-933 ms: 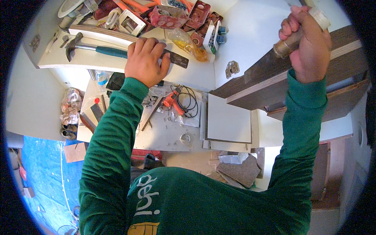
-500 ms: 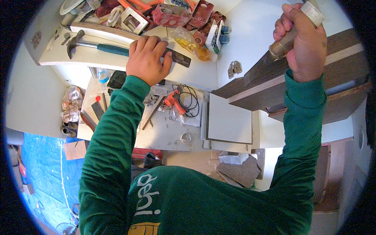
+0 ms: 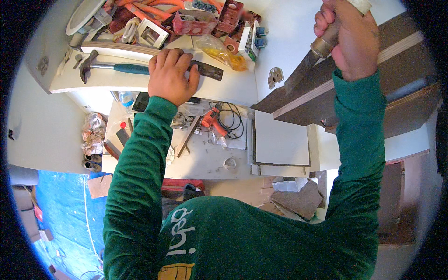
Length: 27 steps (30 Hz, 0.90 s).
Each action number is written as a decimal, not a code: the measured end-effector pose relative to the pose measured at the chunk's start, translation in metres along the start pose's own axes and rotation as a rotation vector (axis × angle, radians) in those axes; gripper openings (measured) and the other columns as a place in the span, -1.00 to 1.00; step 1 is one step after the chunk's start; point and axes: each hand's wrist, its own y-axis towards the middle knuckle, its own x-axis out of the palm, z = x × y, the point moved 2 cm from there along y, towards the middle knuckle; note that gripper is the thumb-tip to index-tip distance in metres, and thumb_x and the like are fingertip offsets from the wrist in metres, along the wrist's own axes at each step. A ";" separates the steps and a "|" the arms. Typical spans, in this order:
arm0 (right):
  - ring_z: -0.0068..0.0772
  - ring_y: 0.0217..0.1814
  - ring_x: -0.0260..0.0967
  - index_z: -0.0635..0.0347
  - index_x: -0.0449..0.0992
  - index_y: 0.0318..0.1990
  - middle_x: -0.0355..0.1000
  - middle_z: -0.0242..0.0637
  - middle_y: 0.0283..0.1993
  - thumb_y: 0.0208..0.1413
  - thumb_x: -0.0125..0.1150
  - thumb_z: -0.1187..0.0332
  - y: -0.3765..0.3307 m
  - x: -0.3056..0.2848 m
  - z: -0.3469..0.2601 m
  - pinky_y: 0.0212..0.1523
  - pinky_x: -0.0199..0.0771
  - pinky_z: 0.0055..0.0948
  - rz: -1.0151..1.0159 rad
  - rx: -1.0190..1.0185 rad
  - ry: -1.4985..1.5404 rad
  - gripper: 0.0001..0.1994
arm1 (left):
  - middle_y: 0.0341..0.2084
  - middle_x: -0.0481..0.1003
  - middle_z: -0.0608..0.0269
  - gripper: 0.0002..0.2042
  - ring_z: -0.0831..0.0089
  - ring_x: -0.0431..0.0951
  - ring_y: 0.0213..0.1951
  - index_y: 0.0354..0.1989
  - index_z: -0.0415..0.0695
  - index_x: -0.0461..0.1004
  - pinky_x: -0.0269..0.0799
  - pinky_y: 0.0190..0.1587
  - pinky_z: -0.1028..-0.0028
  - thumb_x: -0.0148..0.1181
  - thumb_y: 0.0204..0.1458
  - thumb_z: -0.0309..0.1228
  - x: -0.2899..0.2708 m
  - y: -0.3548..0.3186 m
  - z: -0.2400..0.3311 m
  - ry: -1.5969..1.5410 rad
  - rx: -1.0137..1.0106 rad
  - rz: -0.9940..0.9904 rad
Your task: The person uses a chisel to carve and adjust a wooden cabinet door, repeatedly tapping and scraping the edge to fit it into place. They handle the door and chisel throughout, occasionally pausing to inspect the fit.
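Note:
My right hand [image 3: 355,41] is raised at the upper right, closed round the handle of a chisel [image 3: 321,46]. A metal ferrule shows below my fingers, and the wide dark blade slants down and left along a dark brown panel [image 3: 345,88]. Where the blade's tip touches is hard to tell. My left hand [image 3: 171,77] rests palm down at the front of a white shelf [image 3: 126,83], fingers slightly bent, thumb apart. Out from under it on the left runs a claw hammer [image 3: 119,68] with a teal grip; on the right lies a dark flat bar [image 3: 210,71].
Red boxes [image 3: 193,23], orange tubing and a clear bag of yellow pieces [image 3: 221,52] lie behind the shelf. A metal hinge [image 3: 275,77] is on the white wall. Below, a bench [image 3: 200,161] holds an orange corded tool [image 3: 214,122] and scraps. Blue sheeting [image 3: 70,210] covers the lower-left floor.
The whole view has shifted slightly. My right hand with the chisel sits a little higher and further left in the picture. My left hand stays on the shelf.

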 end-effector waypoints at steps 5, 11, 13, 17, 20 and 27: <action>-0.53 -0.68 0.29 0.13 0.37 -0.34 0.34 -0.43 -0.57 0.22 0.17 0.38 -0.005 0.001 -0.005 -0.64 0.41 -0.48 0.105 0.027 -0.005 -0.87 | -0.12 0.53 0.19 -0.76 0.06 0.46 0.03 -0.13 -0.03 0.60 0.30 0.11 0.07 0.26 0.08 -0.22 -0.001 0.000 0.001 0.011 -0.001 -0.014; -0.49 -0.57 0.38 0.19 0.40 -0.16 0.39 -0.34 -0.43 0.22 0.17 0.34 -0.015 -0.001 -0.023 -0.52 0.50 -0.48 -0.012 -0.164 0.104 -0.84 | -0.12 0.53 0.18 -0.75 0.06 0.46 0.03 -0.12 -0.03 0.60 0.29 0.12 0.07 0.24 0.09 -0.21 -0.003 0.002 0.003 0.032 0.002 -0.029; -0.49 -0.52 0.39 0.20 0.38 -0.09 0.39 -0.32 -0.41 0.20 0.17 0.35 -0.012 -0.005 -0.026 -0.47 0.51 -0.49 0.007 -0.093 0.037 -0.80 | -0.13 0.53 0.18 -0.75 0.06 0.46 0.03 -0.12 -0.03 0.60 0.28 0.12 0.07 0.24 0.09 -0.21 -0.003 0.002 0.004 0.033 -0.005 -0.043; -0.51 -0.51 0.37 0.20 0.38 -0.05 0.38 -0.32 -0.41 0.17 0.18 0.40 -0.010 -0.017 -0.028 -0.46 0.50 -0.49 0.114 -0.068 -0.023 -0.77 | -0.14 0.52 0.18 -0.75 0.08 0.46 0.03 -0.14 -0.05 0.60 0.28 0.11 0.08 0.24 0.05 -0.24 -0.002 0.003 0.005 0.034 0.018 -0.030; -0.55 -0.54 0.34 0.21 0.39 -0.08 0.38 -0.34 -0.42 0.17 0.19 0.44 -0.011 -0.020 -0.031 -0.50 0.48 -0.52 0.013 -0.257 0.050 -0.81 | -0.16 0.53 0.18 -0.75 0.09 0.46 0.02 -0.14 -0.05 0.60 0.27 0.11 0.09 0.24 0.05 -0.25 -0.001 0.003 0.004 0.038 0.023 -0.024; -0.58 -0.58 0.33 0.23 0.39 -0.08 0.36 -0.37 -0.45 0.20 0.19 0.49 -0.012 -0.013 -0.028 -0.57 0.44 -0.59 0.068 -0.273 -0.071 -0.82 | -0.15 0.53 0.18 -0.77 0.07 0.46 0.01 -0.15 -0.04 0.60 0.29 0.09 0.08 0.24 0.07 -0.24 -0.002 0.002 0.003 0.022 0.025 -0.017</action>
